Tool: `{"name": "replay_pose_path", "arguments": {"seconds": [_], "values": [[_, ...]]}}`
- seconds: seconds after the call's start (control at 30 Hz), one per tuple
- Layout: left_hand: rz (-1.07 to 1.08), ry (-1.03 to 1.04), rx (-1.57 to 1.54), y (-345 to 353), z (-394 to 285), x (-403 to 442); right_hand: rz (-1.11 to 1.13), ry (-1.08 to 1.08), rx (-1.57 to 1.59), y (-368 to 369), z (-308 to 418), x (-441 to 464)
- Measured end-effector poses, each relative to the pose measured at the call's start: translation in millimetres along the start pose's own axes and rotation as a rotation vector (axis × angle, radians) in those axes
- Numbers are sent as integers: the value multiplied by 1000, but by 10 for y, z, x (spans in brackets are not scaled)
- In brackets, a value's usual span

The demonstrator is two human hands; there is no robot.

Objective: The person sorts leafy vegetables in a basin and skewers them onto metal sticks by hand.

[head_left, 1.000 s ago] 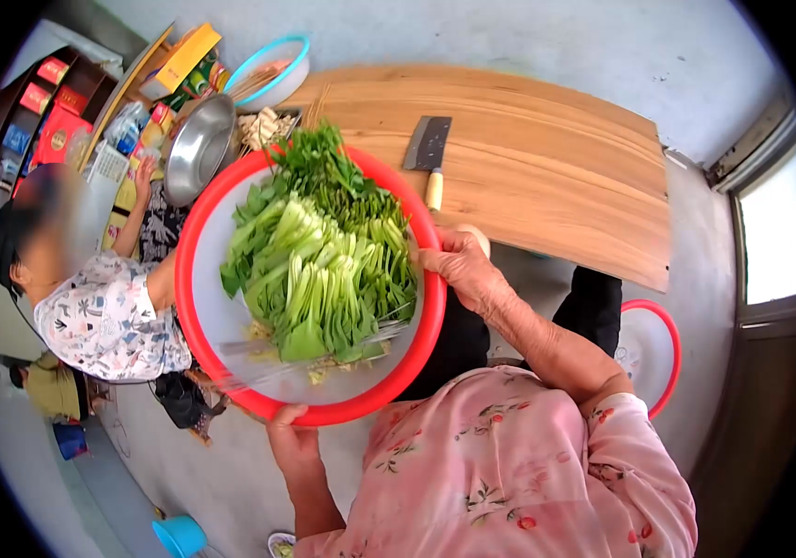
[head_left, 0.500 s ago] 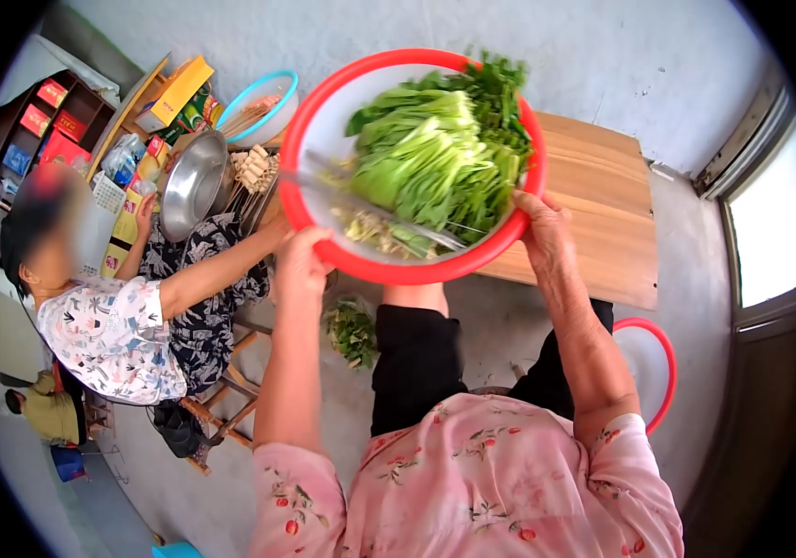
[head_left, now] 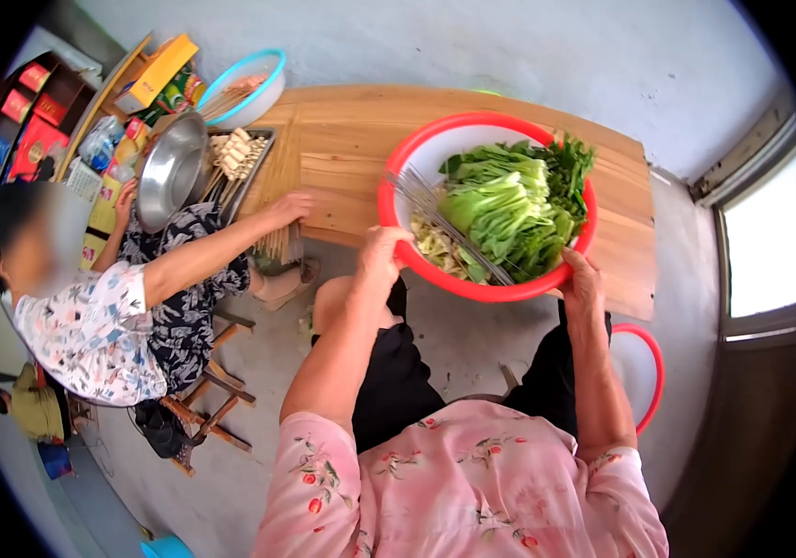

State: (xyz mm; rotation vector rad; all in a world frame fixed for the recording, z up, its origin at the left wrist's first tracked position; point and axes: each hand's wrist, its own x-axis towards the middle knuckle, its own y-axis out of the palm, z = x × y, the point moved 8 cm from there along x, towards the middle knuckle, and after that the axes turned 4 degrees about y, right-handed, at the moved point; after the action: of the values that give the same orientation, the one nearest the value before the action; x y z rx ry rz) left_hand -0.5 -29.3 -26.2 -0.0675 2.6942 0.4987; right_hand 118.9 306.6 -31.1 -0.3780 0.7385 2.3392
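Both hands hold a white basin with a red rim (head_left: 486, 293) over the front edge of the wooden table. My left hand (head_left: 385, 253) grips its near left rim, and my right hand (head_left: 584, 276) grips the near right rim. Inside lie leafy green vegetables (head_left: 510, 209), with darker leaves along the right side. Several thin metal skewers (head_left: 449, 223) rest across the left part of the basin, over pale chopped pieces (head_left: 435, 244). Whether the basin's underside touches the table is hidden.
A seated person (head_left: 91, 307) at the left stretches an arm toward the wooden table (head_left: 333, 121). Near them are a steel bowl (head_left: 173, 177), a tray of skewered food (head_left: 235, 153) and a blue-rimmed basin (head_left: 247, 88). Another red-rimmed basin (head_left: 649, 372) is on the floor at right.
The basin has moved right and slightly down in view, with both my hands still on its rim. The seated person's arm now shows in front of the table at the basin's left.
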Motion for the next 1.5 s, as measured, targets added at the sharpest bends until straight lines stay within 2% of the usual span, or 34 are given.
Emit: {"name": "replay_pose_path", "arguments": {"seconds": [0.17,0.27,0.6,0.77,1.0,1.07,1.1,1.13,1.17,1.2,1.27,1.3,1.33,1.4,1.5], "values": [[-9,-11,3,-198,1,-13,9,13,-3,112,-143,-158],[-44,-39,49,-175,65,238,21,85,-30,155,-249,134],[-196,32,107,-460,-229,378,123,107,-62,651,-304,150],[-267,171,-77,-680,-396,535,168,121,-77,1016,-387,214],[-343,204,-117,-722,-446,504,265,157,-149,1253,-492,395],[-729,795,235,-768,-832,271,244,142,-225,1260,-482,436],[-732,799,228,-701,-859,288,250,137,-228,1277,-463,432],[-615,803,83,-608,-866,354,248,125,-269,1265,-446,402],[-495,804,-59,-531,-890,396,245,114,-308,1247,-439,368],[-496,805,-63,-512,-942,385,246,110,-310,1246,-443,353],[-359,493,45,-372,-887,554,261,80,-287,1272,-427,343],[-422,417,-78,-311,-842,609,265,75,-289,1278,-418,336],[-421,421,-81,-310,-852,701,264,84,-299,1277,-414,323],[-479,283,-45,-378,-732,895,266,89,-311,1288,-405,289],[-427,176,-201,-387,-591,1167,265,67,-319,1306,-379,270]]}}
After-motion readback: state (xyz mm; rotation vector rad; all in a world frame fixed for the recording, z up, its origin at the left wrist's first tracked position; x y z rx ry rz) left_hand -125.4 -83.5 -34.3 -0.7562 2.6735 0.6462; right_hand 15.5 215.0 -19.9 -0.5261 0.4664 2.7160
